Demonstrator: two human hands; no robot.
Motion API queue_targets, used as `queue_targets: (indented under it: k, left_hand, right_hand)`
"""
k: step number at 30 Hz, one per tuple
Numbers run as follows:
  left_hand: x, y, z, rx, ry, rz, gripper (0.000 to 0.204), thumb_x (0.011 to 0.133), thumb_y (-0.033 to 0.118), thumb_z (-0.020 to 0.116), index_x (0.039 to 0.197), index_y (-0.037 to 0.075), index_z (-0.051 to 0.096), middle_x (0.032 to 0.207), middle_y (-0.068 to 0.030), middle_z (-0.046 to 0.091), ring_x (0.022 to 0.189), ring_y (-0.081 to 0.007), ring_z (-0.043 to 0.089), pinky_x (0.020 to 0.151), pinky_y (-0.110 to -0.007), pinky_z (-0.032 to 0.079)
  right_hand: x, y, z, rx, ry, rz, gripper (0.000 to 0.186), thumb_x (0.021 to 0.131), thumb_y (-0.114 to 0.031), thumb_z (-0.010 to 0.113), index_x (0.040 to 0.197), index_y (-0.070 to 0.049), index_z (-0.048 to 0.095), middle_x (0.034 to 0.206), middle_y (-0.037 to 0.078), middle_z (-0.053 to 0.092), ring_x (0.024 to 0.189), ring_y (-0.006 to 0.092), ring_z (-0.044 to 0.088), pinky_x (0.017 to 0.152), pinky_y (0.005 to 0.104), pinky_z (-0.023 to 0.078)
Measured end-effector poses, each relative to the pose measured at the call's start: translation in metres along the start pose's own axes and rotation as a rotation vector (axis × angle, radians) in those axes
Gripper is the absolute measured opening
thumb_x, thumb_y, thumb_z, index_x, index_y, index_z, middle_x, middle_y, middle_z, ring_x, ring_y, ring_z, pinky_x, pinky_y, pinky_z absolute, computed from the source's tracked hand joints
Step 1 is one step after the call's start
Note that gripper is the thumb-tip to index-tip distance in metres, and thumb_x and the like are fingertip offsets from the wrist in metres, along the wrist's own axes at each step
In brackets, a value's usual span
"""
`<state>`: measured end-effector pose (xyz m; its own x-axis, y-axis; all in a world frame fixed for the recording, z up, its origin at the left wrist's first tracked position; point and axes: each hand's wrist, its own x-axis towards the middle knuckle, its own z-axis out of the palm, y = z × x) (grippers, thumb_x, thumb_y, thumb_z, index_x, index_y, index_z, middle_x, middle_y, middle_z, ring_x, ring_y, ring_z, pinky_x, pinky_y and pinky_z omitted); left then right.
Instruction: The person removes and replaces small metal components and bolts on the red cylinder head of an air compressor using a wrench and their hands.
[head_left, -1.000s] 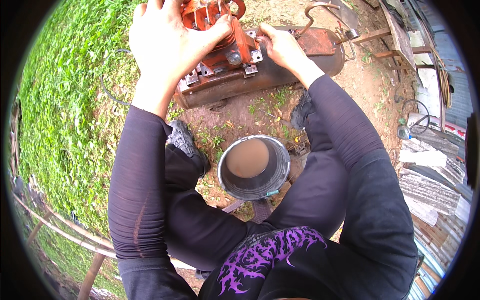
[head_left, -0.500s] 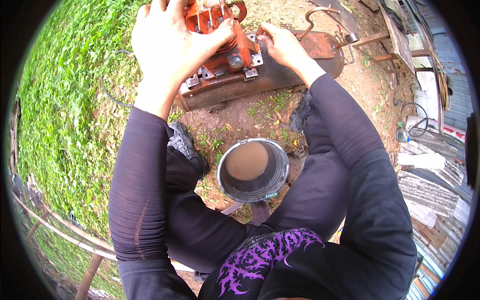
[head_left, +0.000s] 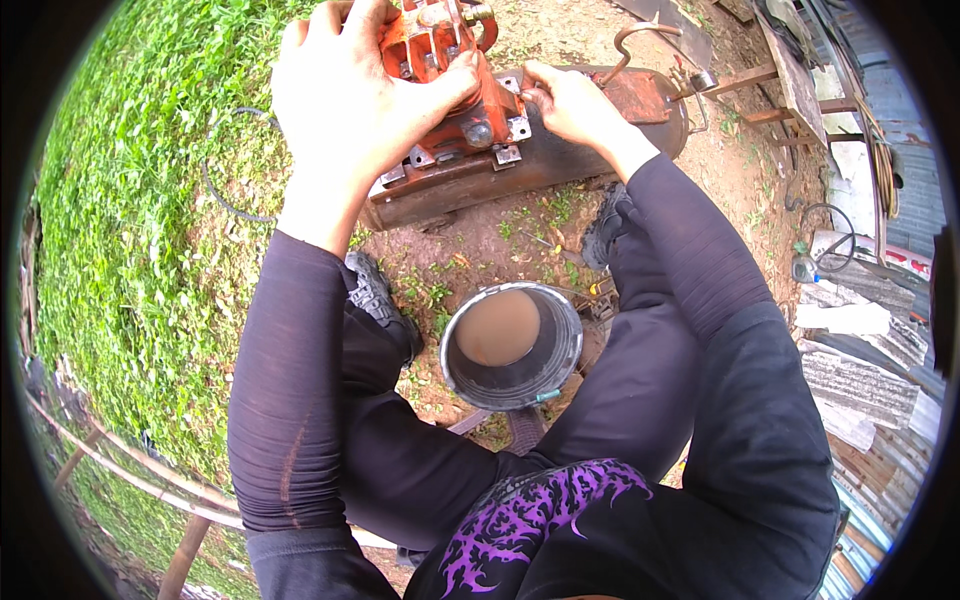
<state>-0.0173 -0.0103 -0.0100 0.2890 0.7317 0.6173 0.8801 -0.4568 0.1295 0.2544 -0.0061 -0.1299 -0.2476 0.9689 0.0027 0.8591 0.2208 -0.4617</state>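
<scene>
An orange, finned metal compressor pump (head_left: 450, 130) sits on a rusty cylindrical tank (head_left: 550, 155), with several bolted brackets (head_left: 505, 155) along its base. My left hand (head_left: 370, 105) grips the pump, its thumb pressed on the front side and its other fingertips partly cut off at the top edge. My right hand (head_left: 565, 110) is pinched at the pump's right-hand mounting edge; what its fingertips hold is hidden. A bent pipe (head_left: 625, 45) rises from the tank to the right of my right hand.
A black bucket (head_left: 450, 365) of brown water stands between my legs. Grass (head_left: 130, 230) covers the left. At the right are a wooden frame (head_left: 800, 95), corrugated sheets (head_left: 860, 390) and a black looped hose (head_left: 848, 215). A bamboo rail (head_left: 130, 460) runs at lower left.
The pump, tank and both hands sit slightly lower and farther right in the picture than a second ago. Both hands keep their places on the pump, with very little finger movement.
</scene>
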Motion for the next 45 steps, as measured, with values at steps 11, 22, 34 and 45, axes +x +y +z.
queue_targets:
  k: [11,22,34,45]
  left_hand:
    - [0.001,-0.001,0.001,0.0,0.003,-0.003,0.063,0.069,0.059,0.083,0.104,0.009,0.069,0.102,-0.0107,0.065,0.098,-0.0308,0.061,0.089,-0.044,0.052]
    - [0.001,0.002,0.001,-0.009,-0.001,-0.007,0.06,0.069,0.057,0.083,0.105,0.011,0.07,0.104,-0.0094,0.065,0.097,-0.0302,0.062,0.088,-0.043,0.053]
    - [0.0,-0.001,0.003,-0.018,0.0,-0.019,0.062,0.068,0.057,0.083,0.103,0.008,0.069,0.101,-0.011,0.065,0.096,-0.0308,0.061,0.087,-0.044,0.053]
    - [0.003,0.0,0.003,-0.027,0.03,-0.016,0.062,0.064,0.057,0.082,0.099,0.008,0.068,0.101,-0.0129,0.065,0.096,-0.0316,0.061,0.086,-0.044,0.053]
  right_hand:
    - [0.0,-0.002,0.009,-0.089,0.178,-0.081,0.019,0.101,-0.016,0.06,0.118,-0.009,0.062,0.099,0.019,0.074,0.098,0.0394,0.071,0.081,0.0466,0.056]
    - [0.011,-0.003,0.008,-0.07,0.125,-0.199,0.015,0.101,-0.02,0.059,0.112,-0.01,0.063,0.101,0.014,0.074,0.095,0.0377,0.071,0.078,0.0462,0.056]
    - [0.014,-0.003,0.005,-0.01,0.1,-0.039,0.014,0.102,-0.018,0.06,0.109,-0.006,0.064,0.096,0.018,0.072,0.094,0.038,0.071,0.081,0.0463,0.054]
    - [0.02,-0.007,0.003,0.058,0.099,0.027,0.02,0.102,-0.025,0.058,0.115,-0.013,0.068,0.102,0.015,0.075,0.099,0.0344,0.071,0.086,0.0462,0.054]
